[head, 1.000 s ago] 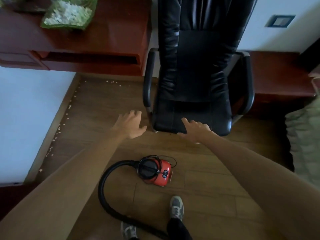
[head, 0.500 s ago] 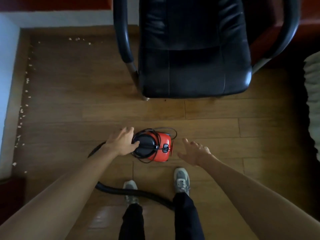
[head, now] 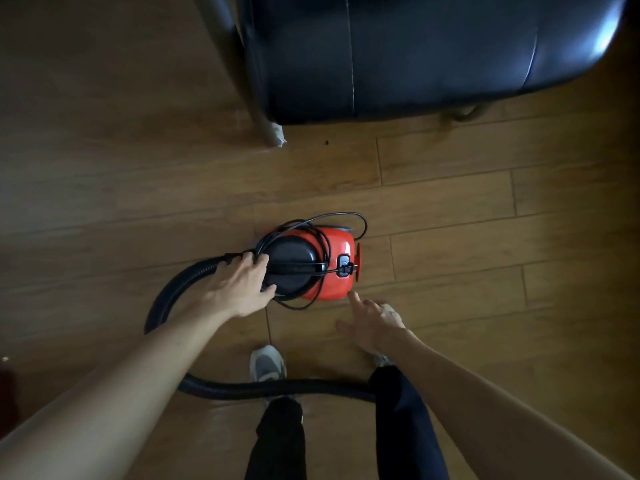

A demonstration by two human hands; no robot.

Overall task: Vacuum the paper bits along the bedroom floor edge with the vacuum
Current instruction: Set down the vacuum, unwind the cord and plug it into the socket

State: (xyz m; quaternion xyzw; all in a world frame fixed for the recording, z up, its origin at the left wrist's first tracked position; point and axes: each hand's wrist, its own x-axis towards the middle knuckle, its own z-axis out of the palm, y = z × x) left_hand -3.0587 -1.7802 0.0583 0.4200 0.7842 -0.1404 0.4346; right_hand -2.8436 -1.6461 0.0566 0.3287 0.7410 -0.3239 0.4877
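Both hands have dropped to the vacuum (head: 341, 245) since half a second ago, and my view now sits much closer to the floor. I have the left hand (head: 239, 289) gripping the black front dome where the hose (head: 162, 306) joins, with the fingers curled over its edge and the thumb on the dome. The right hand (head: 375, 325) hovers with fingers spread wide, holding nothing, its forefinger just beside the red body's near corner. The vacuum stands on the wood floor (head: 450, 202) in front of the black chair (head: 415, 57), with its cord wound over it. The hose loops left and crosses at my feet by the grey shoe (head: 268, 363).
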